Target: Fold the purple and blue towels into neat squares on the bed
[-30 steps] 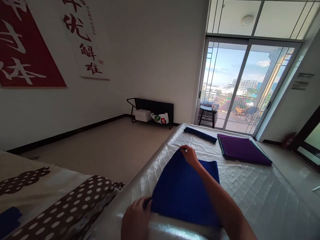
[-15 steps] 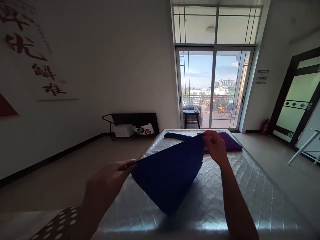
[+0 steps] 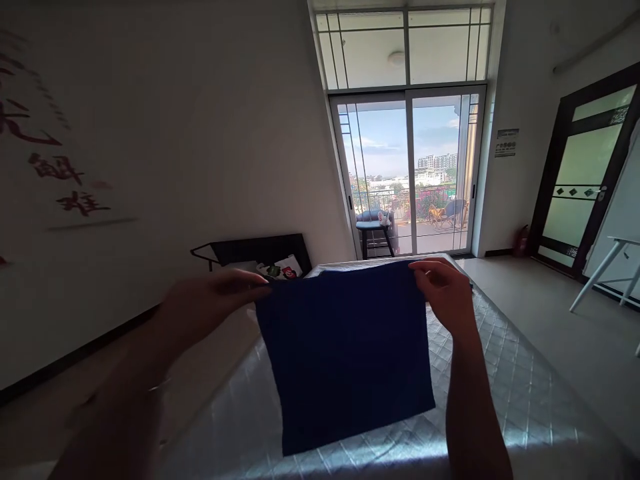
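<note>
A dark blue cloth (image 3: 350, 360) hangs spread out between my hands, roughly square, its upper edge pulled nearly straight. My left hand (image 3: 225, 293) pinches its upper left corner, and my right hand (image 3: 443, 287) pinches the upper right corner. The lower edge hangs just above or against the silvery quilted surface (image 3: 500, 373); I cannot tell whether it touches. Most of what lies on the far part of that surface is hidden behind the cloth and my right hand.
Beyond the far end stand a glass sliding door (image 3: 410, 173) and a stool (image 3: 375, 230). A black bench-like piece (image 3: 260, 250) with a printed bag (image 3: 283, 268) is by the left wall. White legs (image 3: 600, 273) and a fire extinguisher (image 3: 521, 241) are at right.
The cloth has gone from a slanted, folded-looking triangle to a flat, open square. My left hand has risen, levelling the upper edge. The view has turned slightly right.
</note>
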Available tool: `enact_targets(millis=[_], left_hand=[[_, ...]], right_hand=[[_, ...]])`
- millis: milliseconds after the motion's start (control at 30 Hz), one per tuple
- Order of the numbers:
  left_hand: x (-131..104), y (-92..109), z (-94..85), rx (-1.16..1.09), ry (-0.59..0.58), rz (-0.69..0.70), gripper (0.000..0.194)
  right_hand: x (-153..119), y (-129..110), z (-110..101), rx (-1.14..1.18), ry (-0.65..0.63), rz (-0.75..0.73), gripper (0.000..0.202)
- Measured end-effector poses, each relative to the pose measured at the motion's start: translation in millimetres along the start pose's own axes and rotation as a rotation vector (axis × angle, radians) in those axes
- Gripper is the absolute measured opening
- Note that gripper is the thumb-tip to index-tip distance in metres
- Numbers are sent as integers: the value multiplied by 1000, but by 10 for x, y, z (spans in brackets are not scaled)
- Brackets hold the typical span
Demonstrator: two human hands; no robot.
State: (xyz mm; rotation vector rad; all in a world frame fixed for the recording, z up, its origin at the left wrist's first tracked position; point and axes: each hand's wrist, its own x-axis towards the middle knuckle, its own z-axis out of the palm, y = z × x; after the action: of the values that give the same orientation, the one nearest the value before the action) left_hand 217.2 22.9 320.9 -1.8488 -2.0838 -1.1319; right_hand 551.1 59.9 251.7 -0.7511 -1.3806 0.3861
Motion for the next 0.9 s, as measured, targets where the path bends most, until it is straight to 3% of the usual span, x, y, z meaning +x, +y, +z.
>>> enact_targets(millis=[267,433,667,900], left_hand=[[46,-77,-48,-408,-103,-76,43],[31,-167,-33,-604,-84,-69,38],[-24,-242,-1,-544,-35,-42,42],[-79,-250,78,-509,-62,-13,49]], right_hand=[[-1,-21,-98,2,52,-19,18],[-22,12,-133,3,79,-75,18],[-33,-49,-126,-60,154,-150,11],[-117,-165,-123,-292,267,-50,23]])
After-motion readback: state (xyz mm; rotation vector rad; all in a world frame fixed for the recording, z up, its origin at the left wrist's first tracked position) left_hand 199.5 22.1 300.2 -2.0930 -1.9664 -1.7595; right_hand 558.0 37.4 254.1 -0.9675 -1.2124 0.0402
